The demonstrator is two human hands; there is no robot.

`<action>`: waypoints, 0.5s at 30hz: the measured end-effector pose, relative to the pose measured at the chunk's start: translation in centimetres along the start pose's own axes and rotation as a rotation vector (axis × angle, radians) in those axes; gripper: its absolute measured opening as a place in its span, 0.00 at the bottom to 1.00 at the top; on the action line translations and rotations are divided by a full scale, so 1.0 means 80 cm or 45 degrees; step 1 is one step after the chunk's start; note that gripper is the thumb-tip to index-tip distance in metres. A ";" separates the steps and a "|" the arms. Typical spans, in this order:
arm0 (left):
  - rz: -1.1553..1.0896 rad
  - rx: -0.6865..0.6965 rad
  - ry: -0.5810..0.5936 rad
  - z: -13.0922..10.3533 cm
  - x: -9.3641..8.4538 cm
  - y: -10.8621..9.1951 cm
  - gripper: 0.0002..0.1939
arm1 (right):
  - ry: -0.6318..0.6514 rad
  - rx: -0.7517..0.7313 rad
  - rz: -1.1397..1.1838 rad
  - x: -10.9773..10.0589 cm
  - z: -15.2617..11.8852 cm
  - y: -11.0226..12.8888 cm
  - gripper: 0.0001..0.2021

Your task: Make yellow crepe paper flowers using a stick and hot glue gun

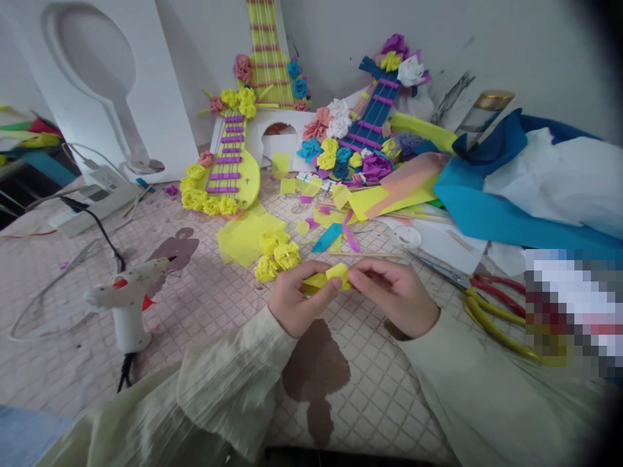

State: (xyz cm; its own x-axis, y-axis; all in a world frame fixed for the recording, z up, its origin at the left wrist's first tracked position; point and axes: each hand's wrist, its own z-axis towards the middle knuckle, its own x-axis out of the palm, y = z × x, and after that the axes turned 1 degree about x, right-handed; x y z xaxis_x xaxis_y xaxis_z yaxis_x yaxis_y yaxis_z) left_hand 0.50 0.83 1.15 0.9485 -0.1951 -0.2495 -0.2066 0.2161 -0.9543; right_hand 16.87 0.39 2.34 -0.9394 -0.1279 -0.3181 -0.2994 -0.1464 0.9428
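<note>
Between my two hands is a folded strip of yellow crepe paper (337, 274). My left hand (302, 295) pinches it, thumb on the near side. My right hand (396, 292) has its thumb and fingertips closed on the strip's right end. Just beyond my left hand sit several yellow paper flowers (277, 255) in a cluster. Behind them lies a small stack of yellow paper sheets (250, 237). Scissors with red handles (496, 282) rest to the right of my right hand, beside a yellow-handled tool (491, 324).
A white glue gun (131, 305) stands on the left, its cord near a power strip (92, 201). Toward the wall are a yellow paper-decorated instrument (233, 162) and a blue one (372, 120). Blue crepe paper (487, 194) is piled at right, with paper scraps (328, 237) mid-table.
</note>
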 end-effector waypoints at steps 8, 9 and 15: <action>0.048 0.046 -0.029 0.000 0.001 -0.003 0.08 | -0.009 0.006 0.026 0.002 0.000 -0.001 0.05; 0.048 0.049 -0.038 0.000 0.001 -0.004 0.08 | -0.018 0.005 0.028 0.003 -0.001 -0.002 0.05; 0.017 0.020 -0.008 0.003 0.002 -0.003 0.09 | -0.046 0.001 0.013 0.005 -0.003 -0.004 0.05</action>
State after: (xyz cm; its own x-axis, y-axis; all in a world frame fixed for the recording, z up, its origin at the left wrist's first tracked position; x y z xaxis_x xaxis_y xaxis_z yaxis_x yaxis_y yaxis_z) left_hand 0.73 0.99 1.38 0.9473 -0.1860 -0.2609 -0.2153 0.2335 -0.9482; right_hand 16.64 0.16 1.91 -0.9478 -0.0936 -0.3049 -0.2901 -0.1443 0.9461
